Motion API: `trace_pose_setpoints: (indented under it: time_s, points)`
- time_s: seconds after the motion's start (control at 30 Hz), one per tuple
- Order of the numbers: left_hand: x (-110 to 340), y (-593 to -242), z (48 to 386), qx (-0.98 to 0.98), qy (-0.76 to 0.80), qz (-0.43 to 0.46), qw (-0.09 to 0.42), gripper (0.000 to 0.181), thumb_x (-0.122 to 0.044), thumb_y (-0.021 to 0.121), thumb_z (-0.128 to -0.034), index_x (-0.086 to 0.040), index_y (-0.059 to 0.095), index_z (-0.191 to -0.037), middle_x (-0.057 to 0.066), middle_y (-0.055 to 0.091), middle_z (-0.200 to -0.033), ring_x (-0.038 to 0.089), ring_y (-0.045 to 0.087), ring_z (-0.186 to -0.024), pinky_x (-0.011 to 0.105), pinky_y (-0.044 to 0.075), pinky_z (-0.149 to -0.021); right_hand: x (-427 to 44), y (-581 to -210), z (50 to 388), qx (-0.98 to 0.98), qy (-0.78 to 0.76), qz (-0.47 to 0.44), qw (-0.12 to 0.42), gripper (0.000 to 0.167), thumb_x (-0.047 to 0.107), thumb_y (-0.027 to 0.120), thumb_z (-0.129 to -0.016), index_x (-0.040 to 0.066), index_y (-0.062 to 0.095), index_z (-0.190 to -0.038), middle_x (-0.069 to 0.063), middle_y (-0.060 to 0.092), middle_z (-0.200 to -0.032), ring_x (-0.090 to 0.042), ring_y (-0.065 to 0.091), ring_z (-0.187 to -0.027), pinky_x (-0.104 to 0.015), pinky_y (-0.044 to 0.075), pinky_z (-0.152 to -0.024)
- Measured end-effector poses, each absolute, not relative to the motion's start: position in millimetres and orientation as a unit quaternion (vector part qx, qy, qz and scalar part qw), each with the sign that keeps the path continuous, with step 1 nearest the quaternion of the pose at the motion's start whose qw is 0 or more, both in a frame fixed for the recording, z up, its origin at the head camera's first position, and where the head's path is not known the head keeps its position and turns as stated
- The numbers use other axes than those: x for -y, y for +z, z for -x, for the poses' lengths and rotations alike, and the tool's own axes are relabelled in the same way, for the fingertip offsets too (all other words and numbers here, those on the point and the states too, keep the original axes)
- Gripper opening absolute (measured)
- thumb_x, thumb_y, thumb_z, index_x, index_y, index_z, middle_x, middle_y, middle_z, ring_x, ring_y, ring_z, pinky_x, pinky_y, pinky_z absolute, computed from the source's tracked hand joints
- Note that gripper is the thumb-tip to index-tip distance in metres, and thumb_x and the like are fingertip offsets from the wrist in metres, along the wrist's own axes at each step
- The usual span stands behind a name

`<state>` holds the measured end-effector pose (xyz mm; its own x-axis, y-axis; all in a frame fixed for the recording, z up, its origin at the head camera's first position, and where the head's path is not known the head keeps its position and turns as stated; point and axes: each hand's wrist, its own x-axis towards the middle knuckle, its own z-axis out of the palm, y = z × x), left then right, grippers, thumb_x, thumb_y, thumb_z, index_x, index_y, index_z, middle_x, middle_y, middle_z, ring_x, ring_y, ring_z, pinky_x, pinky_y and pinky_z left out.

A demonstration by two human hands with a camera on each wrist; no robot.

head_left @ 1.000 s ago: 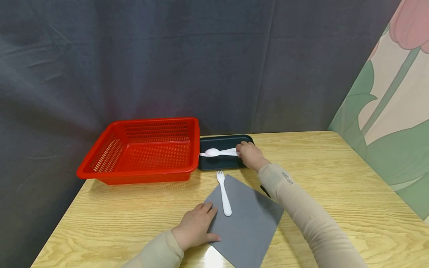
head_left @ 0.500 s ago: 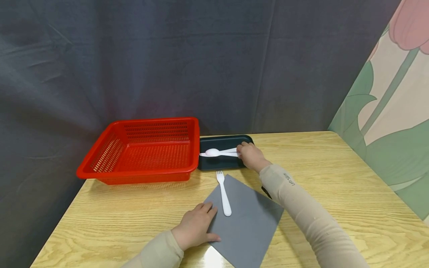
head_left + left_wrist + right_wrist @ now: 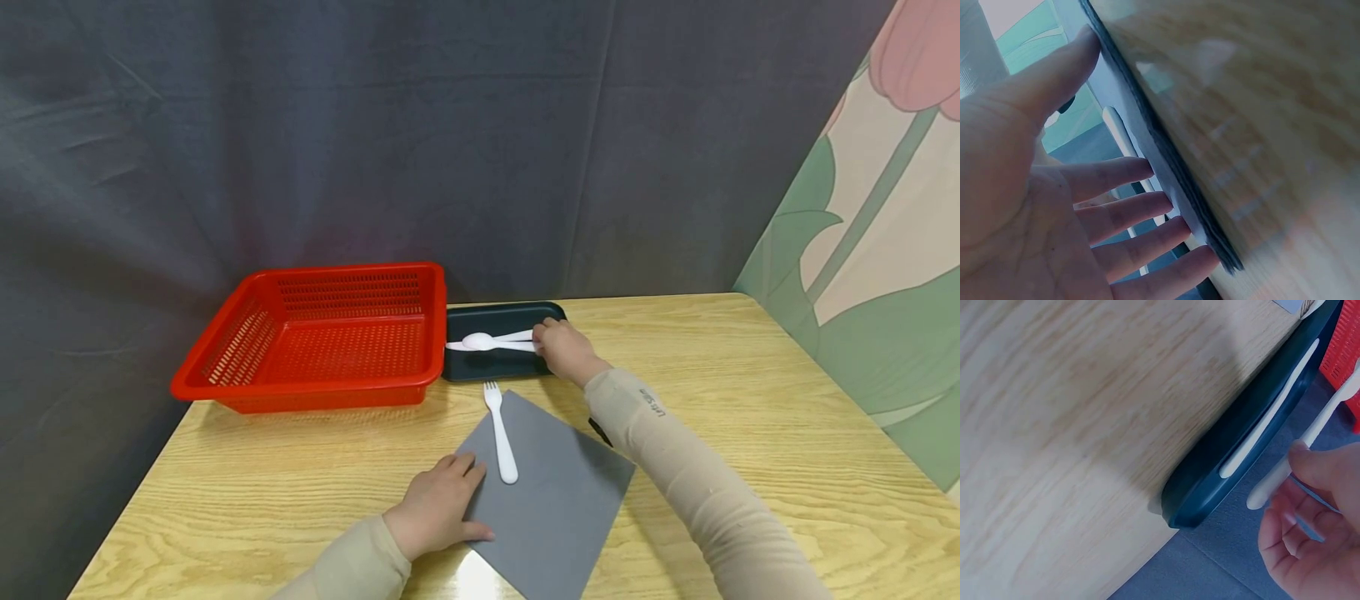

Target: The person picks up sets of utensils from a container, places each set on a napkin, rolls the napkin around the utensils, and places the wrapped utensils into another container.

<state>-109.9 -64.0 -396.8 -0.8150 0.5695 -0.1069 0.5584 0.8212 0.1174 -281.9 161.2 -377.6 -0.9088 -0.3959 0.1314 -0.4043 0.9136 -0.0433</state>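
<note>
My right hand (image 3: 564, 346) is over the right end of a dark tray (image 3: 491, 367), pinching a white spoon (image 3: 1319, 422) by its handle between thumb and fingers. A white knife (image 3: 1272, 412) lies inside the tray; in the head view the spoon's bowl overlaps it. On a folded grey napkin (image 3: 558, 508), set diagonally on the table, lies a white fork (image 3: 502, 442), its tines reaching past the far corner. My left hand (image 3: 435, 504) rests at the napkin's left edge, fingers extended and touching the layered edge (image 3: 1160, 140).
A red perforated basket (image 3: 345, 350) stands at the back left, against the tray's left end. Behind the wooden table (image 3: 300, 483) hangs a dark curtain (image 3: 420, 150). A flower-patterned panel (image 3: 885, 275) flanks the right side.
My right hand has shifted very slightly right, and the spoon with it. The left hand, napkin and fork have not moved.
</note>
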Motion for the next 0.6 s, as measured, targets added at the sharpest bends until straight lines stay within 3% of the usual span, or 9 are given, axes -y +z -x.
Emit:
trace_pose_setpoints:
  time_s: [0.6]
  points:
    - [64.9, -397.9, 109.1, -0.951, 0.04, -0.3, 0.06, 0.077, -0.056, 0.071, -0.0719, -0.007, 0.055, -0.128, 0.011, 0.055, -0.127, 0.027, 0.054, -0.113, 0.037, 0.054, -0.075, -161.2, -376.7, 275.7, 0.974, 0.041, -0.213, 0.062, 0.007, 0.008, 0.062, -0.087, 0.004, 0.062, -0.093, -0.011, 0.06, -0.089, -0.025, 0.056, -0.082, -0.037, 0.048, -0.081]
